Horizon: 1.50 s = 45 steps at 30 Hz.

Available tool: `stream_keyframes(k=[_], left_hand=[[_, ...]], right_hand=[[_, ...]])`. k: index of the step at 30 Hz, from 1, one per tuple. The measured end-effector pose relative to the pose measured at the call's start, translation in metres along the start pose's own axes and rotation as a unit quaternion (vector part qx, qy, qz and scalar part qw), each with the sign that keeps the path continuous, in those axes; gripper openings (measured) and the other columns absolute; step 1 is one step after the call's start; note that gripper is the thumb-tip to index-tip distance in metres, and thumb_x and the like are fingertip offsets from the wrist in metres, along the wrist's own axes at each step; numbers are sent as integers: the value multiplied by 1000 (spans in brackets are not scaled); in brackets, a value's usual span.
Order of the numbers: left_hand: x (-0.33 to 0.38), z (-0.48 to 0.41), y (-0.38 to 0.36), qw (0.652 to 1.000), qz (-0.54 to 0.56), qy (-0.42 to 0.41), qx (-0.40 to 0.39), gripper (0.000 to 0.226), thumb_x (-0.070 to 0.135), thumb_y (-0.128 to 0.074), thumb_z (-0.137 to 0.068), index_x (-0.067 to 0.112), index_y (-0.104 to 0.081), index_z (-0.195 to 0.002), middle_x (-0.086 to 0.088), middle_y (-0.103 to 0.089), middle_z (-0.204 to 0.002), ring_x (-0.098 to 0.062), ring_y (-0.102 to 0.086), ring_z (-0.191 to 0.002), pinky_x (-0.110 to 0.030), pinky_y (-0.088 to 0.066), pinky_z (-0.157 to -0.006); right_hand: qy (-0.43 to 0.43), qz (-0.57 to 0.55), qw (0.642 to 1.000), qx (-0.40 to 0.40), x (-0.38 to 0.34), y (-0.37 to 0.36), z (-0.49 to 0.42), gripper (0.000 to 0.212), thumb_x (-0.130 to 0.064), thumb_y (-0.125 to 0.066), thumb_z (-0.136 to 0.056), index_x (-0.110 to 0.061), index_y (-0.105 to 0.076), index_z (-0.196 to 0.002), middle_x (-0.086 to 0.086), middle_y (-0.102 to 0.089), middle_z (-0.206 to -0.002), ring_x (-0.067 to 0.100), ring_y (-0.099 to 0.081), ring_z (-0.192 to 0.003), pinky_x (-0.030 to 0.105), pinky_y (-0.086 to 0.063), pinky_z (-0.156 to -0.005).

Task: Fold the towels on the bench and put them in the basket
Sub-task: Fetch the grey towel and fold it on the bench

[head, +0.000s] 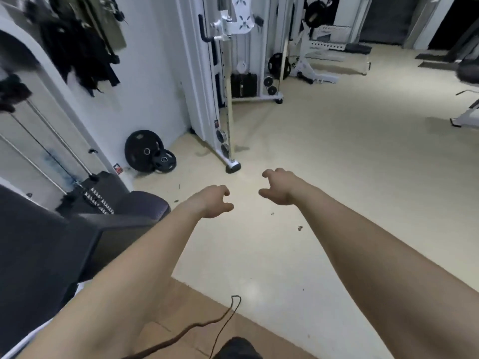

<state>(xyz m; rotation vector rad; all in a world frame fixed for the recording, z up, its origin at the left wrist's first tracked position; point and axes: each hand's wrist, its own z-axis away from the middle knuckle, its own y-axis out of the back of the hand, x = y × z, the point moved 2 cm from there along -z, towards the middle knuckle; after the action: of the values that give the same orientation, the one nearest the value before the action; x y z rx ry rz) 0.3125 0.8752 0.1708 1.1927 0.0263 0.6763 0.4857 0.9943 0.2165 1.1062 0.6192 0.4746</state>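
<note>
Both my arms stretch forward over the pale gym floor. My left hand (213,200) and my right hand (277,186) hang side by side with loosely curled fingers and hold nothing. No towel and no basket shows in the view. A dark padded bench (39,244) runs along my left side, with its rounded end (145,203) just left of my left forearm.
Two black weight plates (149,152) lean on the white wall. A white cable machine (220,81) stands ahead, more gym equipment (318,47) behind it. Dark straps (77,45) hang at upper left. A brown mat (186,320) with a cord (207,325) lies at my feet.
</note>
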Motion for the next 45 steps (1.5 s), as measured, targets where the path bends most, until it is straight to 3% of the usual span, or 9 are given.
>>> stream_keyframes(k=[7,14,21,31,35,40,45], left_hand=[[-72,-131,77,990,75,109,57,57,43,-60,-91,19,-45,-142,-4,-51,-141,-24,-57,-119,-39,-45,-102],[-152,-222,161,970,123,194,77,60,43,-60,-93,19,-42,-145,-5,-51,-143,-26,-57,-121,-39,-47,-100],[-245,-284,253,942,95,292,138,57,42,-59,-94,18,-44,-143,-7,-51,-143,-26,-52,-126,-37,-44,-103],[-354,-299,372,837,128,470,250,59,44,-62,-92,15,-46,-141,-11,-52,-142,-28,-52,-126,-38,-43,-104],[-397,-275,415,787,147,526,288,59,43,-59,-95,16,-42,-144,-9,-48,-144,-28,-55,-121,-39,-49,-94],[-463,-246,463,733,145,575,334,61,39,-59,-96,14,-39,-147,-10,-48,-145,-27,-50,-129,-35,-41,-104],[-527,-224,510,701,145,592,372,59,39,-61,-95,15,-41,-145,-10,-51,-141,-27,-53,-123,-34,-44,-98]], right_hand=[[113,52,992,-17,-53,42,-200,57,-43,-51,-95,-19,-39,-146,12,-43,-143,34,-40,-132,46,-43,-104],[201,90,974,-49,-130,90,-367,63,-44,-51,-96,-18,-34,-151,13,-41,-148,35,-39,-136,45,-40,-108],[329,116,936,-51,-243,129,-522,57,-44,-52,-93,-17,-42,-143,14,-45,-142,38,-41,-131,43,-40,-104],[521,124,843,-58,-434,201,-670,64,-42,-52,-99,-18,-30,-154,13,-33,-155,35,-38,-139,50,-37,-112],[587,111,800,-54,-519,224,-693,64,-39,-52,-98,-18,-29,-155,13,-32,-154,35,-39,-138,51,-39,-111],[657,121,744,-25,-626,232,-703,65,-41,-53,-98,-20,-29,-155,14,-34,-152,35,-39,-137,48,-40,-109],[704,118,700,13,-728,245,-704,61,-39,-55,-96,-19,-36,-150,14,-35,-149,36,-37,-134,48,-41,-105]])
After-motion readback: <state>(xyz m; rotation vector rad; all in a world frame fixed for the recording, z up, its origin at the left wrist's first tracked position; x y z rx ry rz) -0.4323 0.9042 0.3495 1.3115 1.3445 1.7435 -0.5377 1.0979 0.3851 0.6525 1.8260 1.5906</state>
